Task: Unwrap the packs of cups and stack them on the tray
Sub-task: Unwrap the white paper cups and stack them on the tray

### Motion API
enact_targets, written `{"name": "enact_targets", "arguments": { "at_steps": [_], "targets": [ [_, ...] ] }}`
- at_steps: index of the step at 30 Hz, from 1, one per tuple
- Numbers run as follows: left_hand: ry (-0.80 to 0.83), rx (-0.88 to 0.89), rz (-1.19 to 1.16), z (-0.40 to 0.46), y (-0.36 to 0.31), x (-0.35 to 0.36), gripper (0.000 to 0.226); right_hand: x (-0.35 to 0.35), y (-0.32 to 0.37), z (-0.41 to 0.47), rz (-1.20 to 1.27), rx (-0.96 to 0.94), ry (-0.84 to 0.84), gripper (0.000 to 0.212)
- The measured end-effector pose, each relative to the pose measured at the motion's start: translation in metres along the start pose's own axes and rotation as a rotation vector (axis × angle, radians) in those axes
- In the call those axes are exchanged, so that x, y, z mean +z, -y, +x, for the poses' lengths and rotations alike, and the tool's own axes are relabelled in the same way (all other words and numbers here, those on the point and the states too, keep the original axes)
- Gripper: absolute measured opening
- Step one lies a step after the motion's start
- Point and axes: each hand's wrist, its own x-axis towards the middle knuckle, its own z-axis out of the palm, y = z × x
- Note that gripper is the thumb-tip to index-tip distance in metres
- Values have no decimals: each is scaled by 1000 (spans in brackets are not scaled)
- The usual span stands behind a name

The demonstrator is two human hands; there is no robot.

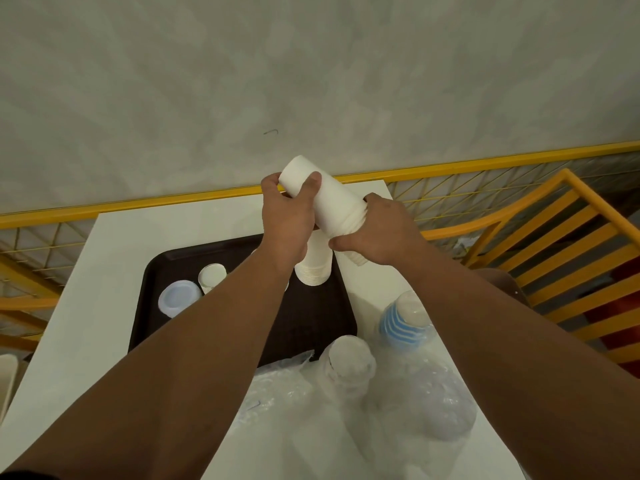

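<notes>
Crumpled clear plastic wrap [311, 410], nearest item, lies loose on the near end of the white table [69, 323]. Two wrapped packs of cups stand in it: one clear pack [349, 362] at centre, one blue-and-white striped pack [403, 322] just to its right.

Stack of white cups [325, 199], held in the air above the far edge of the tray, tilted with its closed end up and away. Left hand [287, 216] grips the upper part, fingers and thumb curled round it. Right hand [377, 233] grips the lower, rimmed end, thumb pressed under the rims.

Dark brown tray [311, 323] rests on the table. On it: a second stack of white cups [313, 268], upside down, directly beneath the held stack; a single white cup [212, 275] at the left; a pale blue lid-like item [178, 297] beside that cup.

Yellow railing [450, 168] runs behind the table; yellow slatted chair [571, 244] at right; grey floor [311, 81] beyond.
</notes>
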Motion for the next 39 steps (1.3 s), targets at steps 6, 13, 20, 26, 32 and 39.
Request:
{"name": "enact_targets", "arguments": {
  "at_steps": [6,13,20,26,32,39],
  "targets": [
    [-151,259,72,13,-29,-5,54,-2,-7,3,-9,39,-74,71],
    [-107,592,363,11,-26,-22,49,-4,-27,5,16,191,-115,78],
    [24,589,649,9,10,-31,55,-3,-30,8,82,209,-144,78],
    [164,465,932,9,46,-37,58,0,-31,6,91,191,-124,77],
    [186,446,1140,9,55,-45,47,-1,-30,3,128,181,-102,73],
    [109,182,284,1,-7,-9,61,-4,-12,-1,318,114,40,65]
  ]
}}
